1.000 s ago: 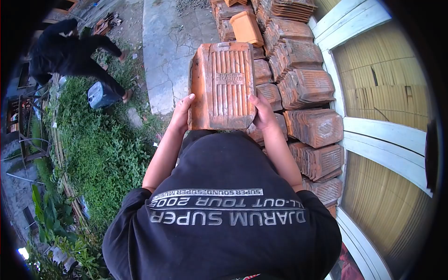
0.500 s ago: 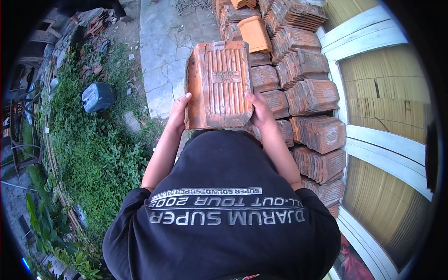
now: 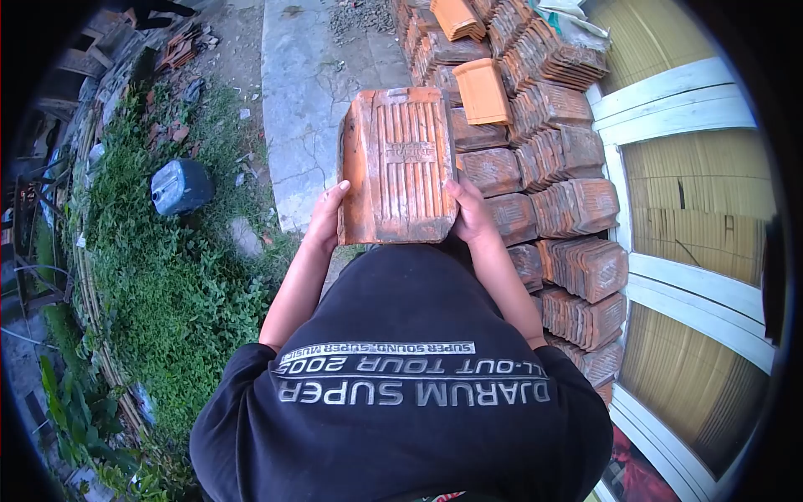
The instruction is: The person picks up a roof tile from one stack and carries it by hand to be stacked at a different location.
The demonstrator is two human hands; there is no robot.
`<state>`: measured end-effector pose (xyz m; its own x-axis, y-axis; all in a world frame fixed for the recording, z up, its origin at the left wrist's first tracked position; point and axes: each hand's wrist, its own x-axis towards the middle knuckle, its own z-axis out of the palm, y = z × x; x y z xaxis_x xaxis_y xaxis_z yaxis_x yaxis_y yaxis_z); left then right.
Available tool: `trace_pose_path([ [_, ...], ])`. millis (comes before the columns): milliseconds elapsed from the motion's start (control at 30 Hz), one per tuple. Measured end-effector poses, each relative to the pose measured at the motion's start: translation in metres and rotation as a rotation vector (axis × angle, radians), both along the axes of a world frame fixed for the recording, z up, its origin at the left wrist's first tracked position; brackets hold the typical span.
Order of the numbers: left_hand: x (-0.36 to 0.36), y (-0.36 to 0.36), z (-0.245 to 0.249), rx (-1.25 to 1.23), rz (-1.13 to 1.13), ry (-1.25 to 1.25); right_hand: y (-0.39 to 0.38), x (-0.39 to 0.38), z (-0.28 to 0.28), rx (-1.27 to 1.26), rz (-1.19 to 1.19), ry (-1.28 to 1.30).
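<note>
1. Rows of stacked tiles [image 3: 577, 205] are the largest things near the work, along the foot of a white-framed wall [image 3: 703, 289]; they sit lower in the view than a second ago, and a pale sheet [image 3: 577, 25] has come into sight on them at the top, so the camera's aim has shifted
2. Weeds [image 3: 167, 276] spread beyond the left edge of the concrete strip [image 3: 297, 100]; of the other person, only a dark-clothed leg [image 3: 159, 15] now shows at the upper left, where most of the body was visible before
3. The dark shirt [image 3: 401, 293] carries upside-down lettering: "DJARUM SUPER", "LL-OUT TOUR 2005" with its start lost in a fold, and "SUPER SOUND SUPER MUSIC"
4. The held tile [image 3: 401, 167] is in the air before the shirt, overlapping the concrete strip's right edge; it has kept its pose, so as I judge it the work is still at the carrying stage; its stamped words are too worn to read surely
5. A blue jerrycan [image 3: 181, 186] sits among the weeds, with no readable label, and a brighter orange tile [image 3: 482, 92] lies on the stacks
6. The left grip [image 3: 326, 219] and right grip [image 3: 473, 216] are clamped on opposite side edges of the held tile, near its closer corners, thumbs on top
</note>
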<state>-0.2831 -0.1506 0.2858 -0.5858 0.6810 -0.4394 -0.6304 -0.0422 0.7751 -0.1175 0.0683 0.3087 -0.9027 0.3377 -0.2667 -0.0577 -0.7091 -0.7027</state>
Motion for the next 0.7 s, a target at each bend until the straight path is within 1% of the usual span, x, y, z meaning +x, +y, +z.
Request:
trace_pose_path([
  [100,-0.012,0.004,0.000,-0.041,0.018,-0.006,0.005,-0.015,-0.008,-0.009,0.016,-0.011],
  [267,-0.044,0.009,-0.021,-0.068,0.035,-0.010,0.020,-0.051,-0.022,-0.052,0.037,-0.028],
  [367,-0.070,0.022,-0.017,-0.088,0.051,-0.040,0.039,-0.085,-0.029,-0.075,0.065,-0.013],
  [467,-0.107,0.040,-0.031,-0.092,0.051,-0.041,0.065,-0.125,-0.046,-0.108,0.118,0.002],
  [600,-0.152,0.084,-0.011,-0.147,0.108,-0.118,0.107,-0.178,-0.051,-0.178,0.151,-0.039],
  [700,-0.182,0.119,0.005,-0.161,0.139,-0.164,0.136,-0.209,-0.046,-0.196,0.155,-0.017],
])
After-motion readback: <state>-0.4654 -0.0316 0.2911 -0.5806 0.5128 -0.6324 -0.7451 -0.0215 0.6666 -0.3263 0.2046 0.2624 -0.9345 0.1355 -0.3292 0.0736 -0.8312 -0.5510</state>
